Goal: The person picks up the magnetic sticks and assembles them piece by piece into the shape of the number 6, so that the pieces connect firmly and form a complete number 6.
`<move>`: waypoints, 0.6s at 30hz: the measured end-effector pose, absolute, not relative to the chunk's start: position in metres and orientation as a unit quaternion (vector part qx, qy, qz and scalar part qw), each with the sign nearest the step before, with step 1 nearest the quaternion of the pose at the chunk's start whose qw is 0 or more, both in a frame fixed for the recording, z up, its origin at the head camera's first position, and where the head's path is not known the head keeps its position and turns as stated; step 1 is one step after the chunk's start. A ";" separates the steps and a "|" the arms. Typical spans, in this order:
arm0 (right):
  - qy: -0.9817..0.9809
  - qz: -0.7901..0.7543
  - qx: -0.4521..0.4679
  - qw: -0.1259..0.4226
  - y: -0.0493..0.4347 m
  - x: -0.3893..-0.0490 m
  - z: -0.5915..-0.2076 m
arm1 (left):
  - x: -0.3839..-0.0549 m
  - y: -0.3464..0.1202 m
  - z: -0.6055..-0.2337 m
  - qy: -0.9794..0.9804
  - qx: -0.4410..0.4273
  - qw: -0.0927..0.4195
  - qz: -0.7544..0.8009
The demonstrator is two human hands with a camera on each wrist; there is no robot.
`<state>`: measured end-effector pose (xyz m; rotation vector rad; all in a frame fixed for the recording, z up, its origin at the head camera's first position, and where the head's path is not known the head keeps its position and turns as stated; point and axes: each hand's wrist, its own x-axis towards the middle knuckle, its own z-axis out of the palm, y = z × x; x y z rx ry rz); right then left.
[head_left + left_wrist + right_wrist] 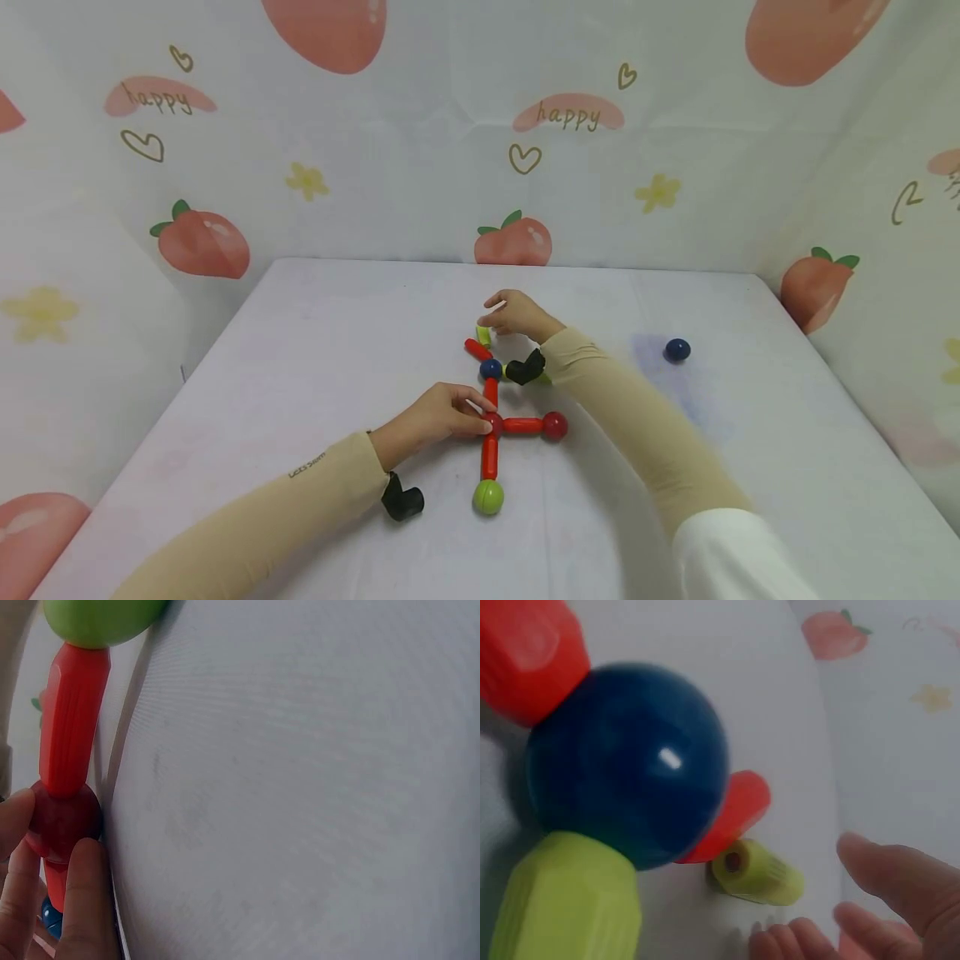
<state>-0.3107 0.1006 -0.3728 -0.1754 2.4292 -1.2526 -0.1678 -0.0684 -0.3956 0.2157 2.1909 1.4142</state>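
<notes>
In the lower middle of the head frame, the left hand [442,412] pinches a red ball [66,817]; near the centre, the right hand [519,315], fingers loosely apart, is just beside a yellow rod [769,877].

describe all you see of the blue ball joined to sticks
The blue ball is dark and glossy, with a bright highlight, perhaps plastic. It sits on the white table, joined to a red stick on its near side and a yellow-green stick on the right. A second red stick lies just beyond; contact is unclear. Neither the left hand nor the right hand touches it.
</notes>
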 end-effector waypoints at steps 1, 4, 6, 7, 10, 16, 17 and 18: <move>0.874 -0.437 -0.060 0.204 0.099 -0.312 -0.374 | -0.168 -0.069 -0.396 0.809 0.080 0.259 0.522; 0.886 -0.411 -0.053 0.209 0.095 -0.314 -0.378 | -0.169 -0.070 -0.396 0.806 0.083 0.260 0.525; 0.889 -0.403 -0.047 0.211 0.093 -0.315 -0.378 | -0.169 -0.070 -0.397 0.805 0.084 0.261 0.527; 0.892 -0.398 -0.044 0.211 0.092 -0.315 -0.379 | -0.169 -0.070 -0.397 0.805 0.084 0.261 0.527; 0.898 -0.383 -0.036 0.212 0.090 -0.315 -0.379 | -0.170 -0.070 -0.398 0.806 0.083 0.261 0.525; 0.902 -0.376 -0.037 0.210 0.087 -0.315 -0.380 | -0.168 -0.071 -0.395 0.806 0.081 0.261 0.525; 0.901 -0.378 -0.040 0.210 0.087 -0.314 -0.381 | -0.168 -0.071 -0.395 0.805 0.082 0.261 0.526; 0.900 -0.380 -0.043 0.209 0.087 -0.315 -0.381 | -0.168 -0.071 -0.394 0.804 0.082 0.260 0.528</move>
